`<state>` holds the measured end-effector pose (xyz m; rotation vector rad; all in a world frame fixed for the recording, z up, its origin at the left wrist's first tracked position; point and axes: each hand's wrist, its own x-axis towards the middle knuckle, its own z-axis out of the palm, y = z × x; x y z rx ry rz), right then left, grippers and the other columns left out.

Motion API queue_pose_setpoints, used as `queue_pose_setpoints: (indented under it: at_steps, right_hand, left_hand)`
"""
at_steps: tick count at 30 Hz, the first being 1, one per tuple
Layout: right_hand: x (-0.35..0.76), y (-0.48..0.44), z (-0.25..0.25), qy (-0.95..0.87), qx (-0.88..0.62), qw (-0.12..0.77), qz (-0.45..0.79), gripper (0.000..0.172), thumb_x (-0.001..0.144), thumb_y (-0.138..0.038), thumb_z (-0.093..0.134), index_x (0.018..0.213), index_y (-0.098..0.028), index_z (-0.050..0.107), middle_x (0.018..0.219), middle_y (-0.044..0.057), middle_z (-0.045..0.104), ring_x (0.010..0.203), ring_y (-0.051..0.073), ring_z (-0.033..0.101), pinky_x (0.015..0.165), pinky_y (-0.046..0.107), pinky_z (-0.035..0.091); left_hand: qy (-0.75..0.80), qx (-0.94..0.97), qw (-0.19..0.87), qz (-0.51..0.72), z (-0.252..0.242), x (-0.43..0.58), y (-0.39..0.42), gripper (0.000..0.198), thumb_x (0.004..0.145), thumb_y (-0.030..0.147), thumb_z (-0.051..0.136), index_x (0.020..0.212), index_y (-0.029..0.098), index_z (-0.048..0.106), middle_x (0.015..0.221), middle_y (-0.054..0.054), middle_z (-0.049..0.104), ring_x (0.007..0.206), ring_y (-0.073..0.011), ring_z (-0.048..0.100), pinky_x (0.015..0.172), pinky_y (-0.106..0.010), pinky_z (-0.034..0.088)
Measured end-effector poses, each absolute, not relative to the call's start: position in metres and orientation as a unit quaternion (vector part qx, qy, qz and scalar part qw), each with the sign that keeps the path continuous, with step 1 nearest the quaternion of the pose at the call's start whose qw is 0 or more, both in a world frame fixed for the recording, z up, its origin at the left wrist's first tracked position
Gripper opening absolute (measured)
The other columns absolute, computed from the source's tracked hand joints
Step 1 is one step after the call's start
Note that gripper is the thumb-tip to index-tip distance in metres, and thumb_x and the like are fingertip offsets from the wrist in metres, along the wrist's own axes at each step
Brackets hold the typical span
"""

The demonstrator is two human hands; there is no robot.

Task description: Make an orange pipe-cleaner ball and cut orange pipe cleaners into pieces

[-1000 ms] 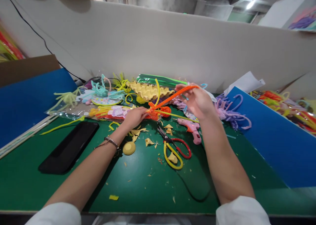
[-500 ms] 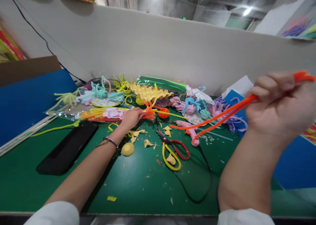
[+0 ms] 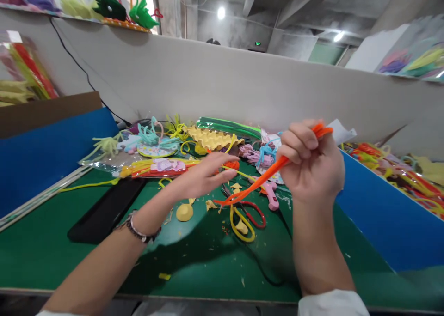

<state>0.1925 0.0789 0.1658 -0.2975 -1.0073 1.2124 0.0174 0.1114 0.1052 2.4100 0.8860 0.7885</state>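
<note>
My right hand (image 3: 308, 163) is raised above the right side of the table, fingers curled round a few orange pipe cleaners (image 3: 258, 182). Their loose ends slope down to the left over the scissors, and their bent tops stick out above the fist. My left hand (image 3: 201, 175) hovers with its fingers stretched out and holds nothing. Behind it lies a clear bag of orange and yellow pipe cleaners (image 3: 149, 168). Below the hands are scissors with yellow and red handles (image 3: 248, 240), a pink glue gun (image 3: 272, 198) and a yellow dome-shaped piece (image 3: 184, 212).
A black phone-like slab (image 3: 100, 214) lies at the left. Yellow egg-carton card (image 3: 215, 138), green pipe cleaners (image 3: 229, 127) and pastel bundles line the back wall (image 3: 222, 80). Blue panels (image 3: 367, 219) flank both sides. Yellow scraps are scattered about, and a black cord trails in front.
My left hand has let go of the orange bundle in the bag and lifted toward me. My right hand has moved left with the orange pipe cleaners. The view has tilted up slightly.
</note>
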Motion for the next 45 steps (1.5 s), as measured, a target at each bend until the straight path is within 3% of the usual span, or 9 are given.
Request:
queue_pose_setpoints:
  at_steps: [4,6,12,16,20,25,28,32,45]
  right_hand:
    - [0.18,0.078,0.165,-0.42,-0.114,0.707,0.558,0.035,0.09,-0.022,0.031,0.056,-0.019,0.04,0.051,-0.006,0.02,0.04,0.007,0.017,0.034,0.015,0.024]
    - [0.181,0.082,0.163,-0.418,-0.119,0.706,0.559,0.035,0.09,-0.022,0.031,0.056,-0.019,0.039,0.051,-0.006,0.021,0.039,0.006,0.019,0.034,0.014,0.026]
    - [0.203,0.107,0.137,-0.448,-0.26,0.6,0.61,0.027,0.083,-0.02,0.042,0.055,-0.018,0.041,0.049,-0.006,0.039,0.042,0.004,0.04,0.045,0.014,0.04]
    - [0.219,0.109,0.117,-0.516,-0.343,0.514,0.592,0.003,0.076,-0.023,0.052,0.075,-0.02,0.053,0.075,-0.001,0.061,0.068,0.009,0.059,0.066,0.023,0.047]
    - [0.215,0.101,0.098,-0.558,-0.365,0.428,0.61,0.03,0.071,-0.029,0.061,0.099,-0.021,0.051,0.096,0.003,0.061,0.083,0.013,0.059,0.073,0.025,0.046]
    - [0.187,0.093,0.08,-0.633,-0.332,0.32,0.622,0.026,0.075,-0.039,0.056,0.088,-0.016,0.056,0.078,0.001,0.059,0.067,0.008,0.055,0.067,0.022,0.043]
    - [0.177,0.09,0.081,-0.68,-0.336,0.322,0.566,0.029,0.082,-0.04,0.045,0.076,-0.015,0.057,0.072,0.0,0.056,0.057,0.007,0.05,0.061,0.022,0.041]
    - [0.186,0.092,0.09,-0.652,-0.361,0.401,0.533,0.034,0.078,-0.045,0.048,0.06,-0.016,0.051,0.069,0.001,0.055,0.066,0.009,0.052,0.069,0.024,0.042]
    - [0.22,0.091,0.095,-0.51,-0.449,0.525,0.513,0.035,0.056,-0.047,0.068,0.063,-0.015,0.057,0.058,-0.003,0.053,0.051,0.007,0.048,0.053,0.022,0.041]
  left_hand:
    - [0.194,0.797,0.484,0.304,0.107,0.034,0.074,0.029,0.085,0.032,0.035,0.105,0.017,0.048,0.08,-0.002,0.054,0.074,-0.0115,0.052,0.068,-0.023,0.042]
    - [0.205,0.753,0.554,0.291,0.1,0.035,0.065,0.028,0.087,0.036,0.031,0.094,0.016,0.05,0.057,0.006,0.037,0.05,-0.0073,0.038,0.048,-0.019,0.033]
    - [0.332,0.713,0.522,0.33,0.072,0.011,0.075,0.032,0.085,0.042,0.032,0.073,0.017,0.048,0.053,0.007,0.028,0.047,-0.0065,0.025,0.041,-0.018,0.021]
    - [0.371,0.657,0.568,0.329,0.061,-0.006,0.082,0.035,0.08,0.05,0.038,0.077,0.017,0.048,0.05,0.009,0.021,0.043,-0.0058,0.017,0.039,-0.018,0.014]
    - [0.349,0.605,0.644,0.312,0.059,-0.004,0.08,0.039,0.075,0.056,0.043,0.081,0.017,0.047,0.051,0.01,0.017,0.041,-0.0045,0.012,0.038,-0.018,0.01]
    - [0.324,0.609,0.674,0.264,0.062,0.011,0.075,0.042,0.072,0.059,0.047,0.082,0.018,0.045,0.053,0.009,0.022,0.043,-0.0041,0.016,0.038,-0.018,0.013]
    - [0.317,0.613,0.692,0.214,0.062,0.012,0.071,0.041,0.073,0.059,0.046,0.083,0.019,0.043,0.054,0.009,0.025,0.044,-0.0048,0.02,0.04,-0.019,0.019]
    - [0.328,0.628,0.682,0.178,0.057,0.001,0.066,0.043,0.074,0.06,0.043,0.087,0.019,0.045,0.054,0.009,0.025,0.045,-0.0056,0.02,0.041,-0.02,0.018]
    - [0.381,0.666,0.612,0.19,0.049,-0.033,0.055,0.047,0.073,0.062,0.04,0.066,0.016,0.047,0.04,0.008,0.034,0.036,-0.0051,0.028,0.04,-0.019,0.022]
